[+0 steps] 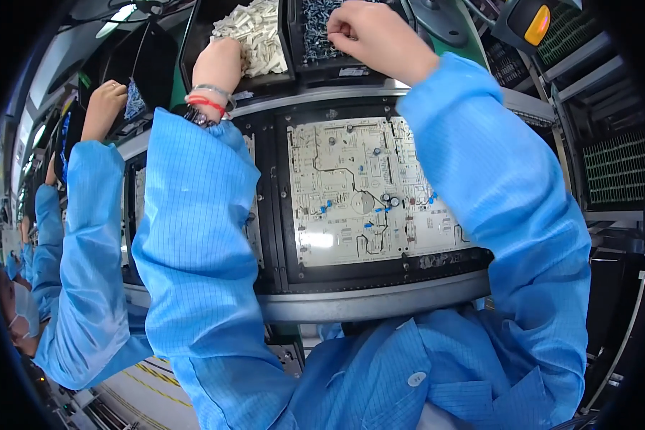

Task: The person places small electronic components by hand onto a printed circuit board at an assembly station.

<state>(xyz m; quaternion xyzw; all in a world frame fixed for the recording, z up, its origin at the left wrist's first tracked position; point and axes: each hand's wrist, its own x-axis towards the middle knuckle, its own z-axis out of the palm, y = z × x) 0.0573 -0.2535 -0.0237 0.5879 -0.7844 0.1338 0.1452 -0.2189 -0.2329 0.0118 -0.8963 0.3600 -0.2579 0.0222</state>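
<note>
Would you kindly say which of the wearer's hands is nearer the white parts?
Left: the left hand is at the white parts; the right hand is farther right, by the dark parts.

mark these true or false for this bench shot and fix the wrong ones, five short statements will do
1. The left hand is at the white parts. True.
2. The right hand is over red parts. False: the right hand is over dark bluish parts.
3. A red band circles the person's left wrist. True.
4. The circuit board has nothing mounted on it. False: small blue parts and black round parts sit on it.
5. A co-worker's blue sleeve shows on the person's right. False: it shows on the left.
</note>
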